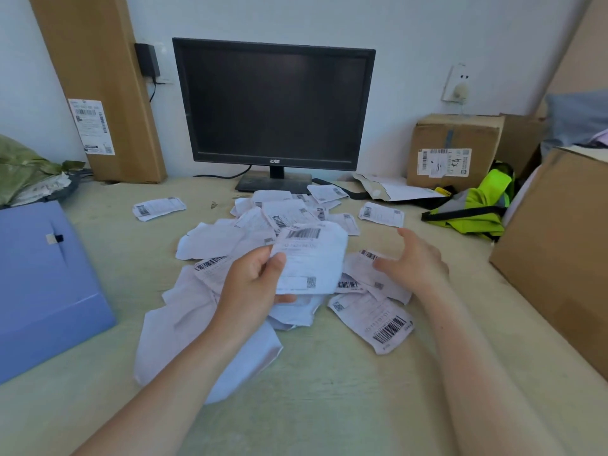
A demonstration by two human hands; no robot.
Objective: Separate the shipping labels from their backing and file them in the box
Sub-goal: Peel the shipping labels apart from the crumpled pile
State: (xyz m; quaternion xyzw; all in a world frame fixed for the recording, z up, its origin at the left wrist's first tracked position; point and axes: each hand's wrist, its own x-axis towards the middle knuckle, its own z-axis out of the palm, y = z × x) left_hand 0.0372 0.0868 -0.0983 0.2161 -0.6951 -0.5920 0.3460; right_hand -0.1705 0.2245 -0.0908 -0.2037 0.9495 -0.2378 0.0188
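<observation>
- The left hand [253, 284] pinched the held label [312, 258] at its left edge, with the thumb pressed on the printed face and the fingers curled behind the sheet.
- The held label stood raised above the heap, tilted toward the camera. Its barcode was at the top and a small square code was near the bottom.
- The right hand [414, 261] was spread and relaxed, with its palm turned toward the held label. It held nothing, and a gap showed between it and the label's right edge.
- Whether the right fingertips touched the papers under them could not be told.
- The pile of labels [286, 213] lay directly beneath and behind both hands, with the sheets overlapping at loose angles.
- Blank backing sheets [204, 240] were mixed into the left side of the pile, and more lay under the left forearm.
- One loose label [378, 320] lay flat just below the right wrist.
- Two stray labels lay apart from the pile, one to the far left [158, 208] and one to the far right [381, 214].
- The blue file box [42, 291] lay on the desk [329, 406] at the left edge, well apart from the left hand.
- A dark monitor [273, 106] stood behind the pile.
- A cardboard box [454, 149] and a yellow vest [477, 205] sat to the back right.
</observation>
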